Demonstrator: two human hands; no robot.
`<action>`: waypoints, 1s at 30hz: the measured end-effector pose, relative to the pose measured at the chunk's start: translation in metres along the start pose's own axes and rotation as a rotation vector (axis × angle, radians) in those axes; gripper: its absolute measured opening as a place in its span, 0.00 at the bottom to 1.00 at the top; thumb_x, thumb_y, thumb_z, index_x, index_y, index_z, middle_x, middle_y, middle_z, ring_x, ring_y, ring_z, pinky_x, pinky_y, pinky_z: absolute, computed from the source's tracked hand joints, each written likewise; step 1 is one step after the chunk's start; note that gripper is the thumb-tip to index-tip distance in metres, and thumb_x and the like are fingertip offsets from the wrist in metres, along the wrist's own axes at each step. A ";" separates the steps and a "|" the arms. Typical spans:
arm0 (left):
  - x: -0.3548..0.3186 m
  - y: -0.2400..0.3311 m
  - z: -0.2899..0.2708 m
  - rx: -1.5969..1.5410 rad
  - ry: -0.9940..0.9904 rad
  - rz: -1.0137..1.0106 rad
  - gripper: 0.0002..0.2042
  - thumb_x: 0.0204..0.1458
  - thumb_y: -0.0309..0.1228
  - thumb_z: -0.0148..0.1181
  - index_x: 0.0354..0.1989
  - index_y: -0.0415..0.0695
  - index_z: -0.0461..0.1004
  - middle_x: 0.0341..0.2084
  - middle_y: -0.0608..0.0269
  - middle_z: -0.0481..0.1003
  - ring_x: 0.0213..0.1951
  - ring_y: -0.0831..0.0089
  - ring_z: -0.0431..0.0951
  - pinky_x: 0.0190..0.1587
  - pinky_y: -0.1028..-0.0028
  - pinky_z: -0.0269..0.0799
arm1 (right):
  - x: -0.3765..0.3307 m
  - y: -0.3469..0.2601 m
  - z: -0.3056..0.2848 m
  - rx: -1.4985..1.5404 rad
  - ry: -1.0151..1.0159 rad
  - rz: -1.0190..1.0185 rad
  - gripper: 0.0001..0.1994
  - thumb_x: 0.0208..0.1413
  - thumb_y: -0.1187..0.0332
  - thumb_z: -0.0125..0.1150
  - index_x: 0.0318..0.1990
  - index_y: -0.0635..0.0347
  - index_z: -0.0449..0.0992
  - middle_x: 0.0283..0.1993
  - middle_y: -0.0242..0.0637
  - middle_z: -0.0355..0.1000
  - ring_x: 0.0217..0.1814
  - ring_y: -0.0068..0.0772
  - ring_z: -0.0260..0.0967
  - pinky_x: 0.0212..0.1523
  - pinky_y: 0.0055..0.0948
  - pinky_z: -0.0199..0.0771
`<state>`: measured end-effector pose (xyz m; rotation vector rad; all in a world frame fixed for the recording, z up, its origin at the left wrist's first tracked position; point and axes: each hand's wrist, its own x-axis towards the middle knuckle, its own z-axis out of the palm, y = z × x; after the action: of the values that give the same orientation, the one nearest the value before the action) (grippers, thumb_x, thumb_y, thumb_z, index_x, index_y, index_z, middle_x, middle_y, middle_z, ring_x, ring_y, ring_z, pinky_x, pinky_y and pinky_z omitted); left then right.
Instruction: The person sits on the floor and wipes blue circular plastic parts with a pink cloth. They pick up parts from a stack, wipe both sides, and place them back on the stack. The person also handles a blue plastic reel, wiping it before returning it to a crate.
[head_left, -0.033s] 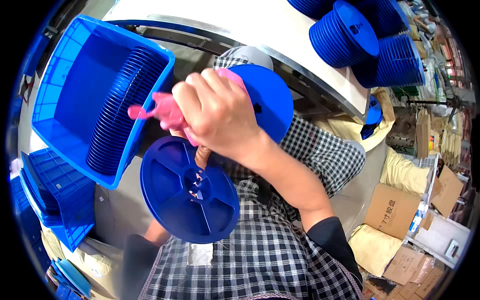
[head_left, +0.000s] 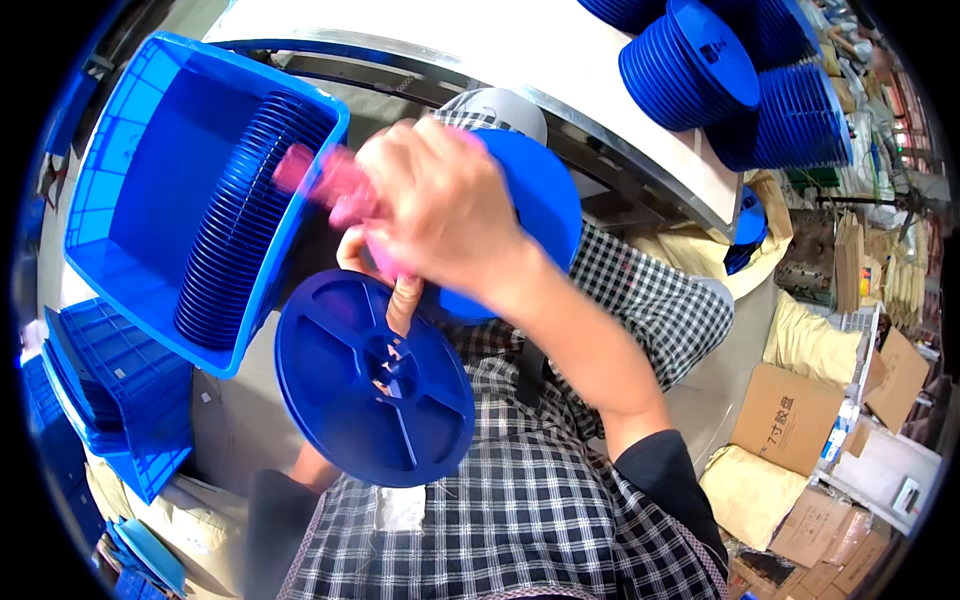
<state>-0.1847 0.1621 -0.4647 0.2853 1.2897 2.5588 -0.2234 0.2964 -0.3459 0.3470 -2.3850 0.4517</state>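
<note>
Pink cloth (head_left: 345,190) has swung up, clenched in my right hand (head_left: 445,205); wiping seems under way. My left hand (head_left: 402,306) grasps the dark-blue disc (head_left: 340,388) beside the right edge of the bin (head_left: 165,170).

Right hand (head_left: 445,205) and pink cloth (head_left: 335,185) blur
A blue disc (head_left: 340,400) hides most of the left hand (head_left: 403,306).

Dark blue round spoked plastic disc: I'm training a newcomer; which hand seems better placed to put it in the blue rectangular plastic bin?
Probably the left hand: it holds the disc by its upper rim, and the bin stands leftward. The right hand grips a crumpled pink cloth.
</note>
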 end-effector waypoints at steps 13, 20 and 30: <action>0.002 0.031 0.034 0.084 0.094 -0.176 0.43 0.60 0.30 0.64 0.76 0.48 0.38 0.35 0.55 0.78 0.39 0.70 0.80 0.52 0.65 0.76 | -0.013 0.027 0.012 -0.003 0.045 0.092 0.15 0.47 0.62 0.70 0.37 0.56 0.70 0.33 0.35 0.71 0.35 0.38 0.73 0.37 0.34 0.77; -0.001 0.036 0.034 0.011 0.131 -0.128 0.40 0.62 0.32 0.61 0.75 0.46 0.41 0.34 0.58 0.78 0.40 0.72 0.79 0.51 0.68 0.75 | -0.124 0.074 -0.036 0.062 0.241 0.542 0.14 0.42 0.76 0.68 0.39 0.61 0.72 0.36 0.40 0.71 0.33 0.44 0.73 0.34 0.40 0.77; 0.017 -0.002 0.013 0.005 0.116 -0.055 0.41 0.53 0.33 0.71 0.72 0.43 0.51 0.39 0.59 0.78 0.43 0.69 0.80 0.57 0.60 0.75 | -0.045 0.034 -0.022 -0.066 0.133 0.125 0.13 0.44 0.69 0.70 0.35 0.57 0.71 0.32 0.36 0.72 0.36 0.38 0.72 0.39 0.36 0.74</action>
<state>-0.1970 0.1788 -0.4574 0.1019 1.3253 2.5587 -0.1905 0.3420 -0.3681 0.1336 -2.2936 0.4384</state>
